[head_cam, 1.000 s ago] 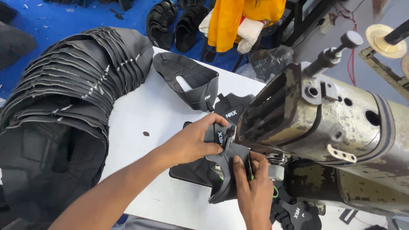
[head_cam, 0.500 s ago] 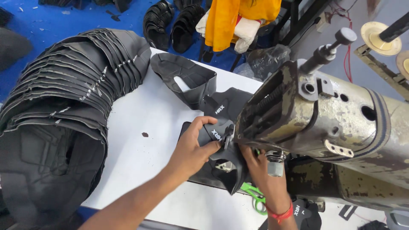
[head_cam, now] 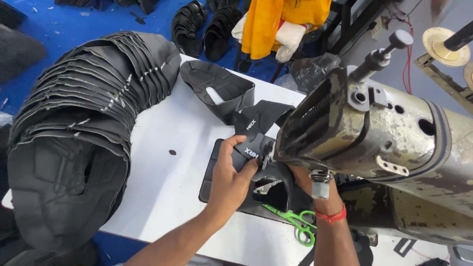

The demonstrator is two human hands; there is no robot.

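Feeding black shoe upper (head_cam: 256, 160) deeper under sewing machine (head_cam: 374, 133), left hand (head_cam: 231, 177) shifted closer

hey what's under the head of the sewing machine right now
A black shoe-upper piece, pressed by the left hand. The right hand reaches under the sewing machine head, its fingers mostly hidden. The needle area is covered too.

A large fanned stack of black cut pieces (head_cam: 84, 128) curves along the left of the white counter (head_cam: 167, 192). Green-handled scissors (head_cam: 295, 224) lie near the front edge. Far off, an orange cloth (head_cam: 281, 19) hangs above the blue floor (head_cam: 59, 24).
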